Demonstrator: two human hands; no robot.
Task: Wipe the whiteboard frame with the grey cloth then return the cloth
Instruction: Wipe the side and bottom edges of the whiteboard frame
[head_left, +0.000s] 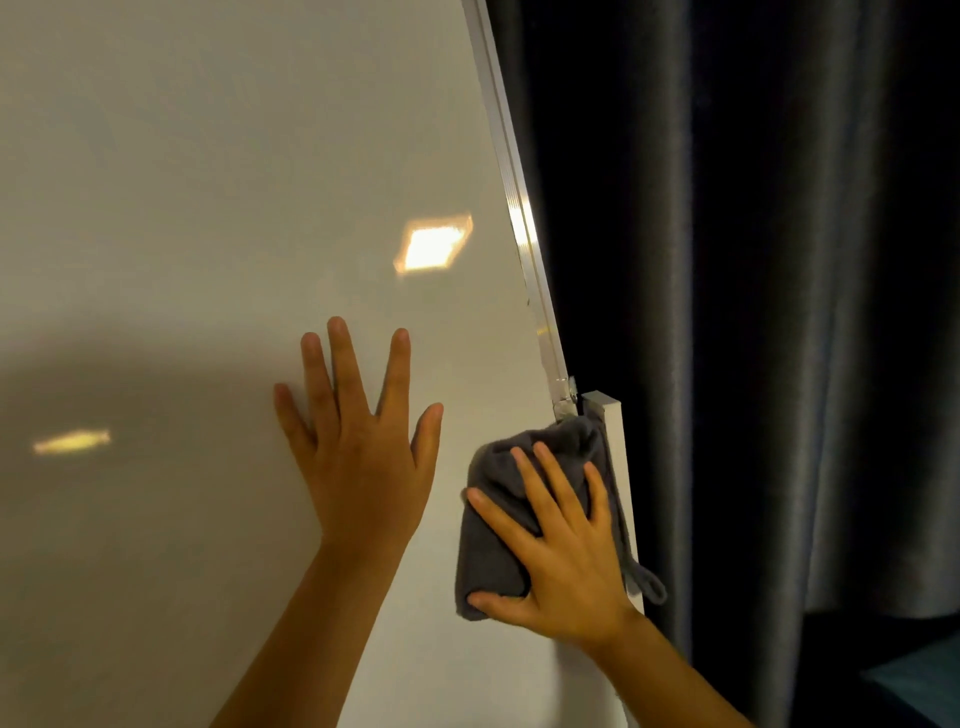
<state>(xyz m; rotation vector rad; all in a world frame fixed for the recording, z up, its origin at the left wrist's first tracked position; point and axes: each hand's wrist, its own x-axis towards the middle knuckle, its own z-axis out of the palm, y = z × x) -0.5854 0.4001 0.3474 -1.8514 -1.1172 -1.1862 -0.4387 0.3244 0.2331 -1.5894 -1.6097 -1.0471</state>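
White, glossy board surface (208, 208) fills most of my view, with a dark pleated curtain (753, 312) hanging behind its right side. Between them runs the silver whiteboard frame (514, 208), a thin metal strip slanting down to a white upright post (618, 467). My left hand (363, 457) lies flat and open on the board, fingers spread, holding nothing. My right hand (566, 551) presses the grey cloth (493, 530) against the board's right edge, just below where the strip ends, fingers splayed over it and thumb tucked under its lower corner. Folded thick, it looks soft, light and floppy, so I would keep a broad palm on it. A small hanging loop (649, 582) dangles at its right side.
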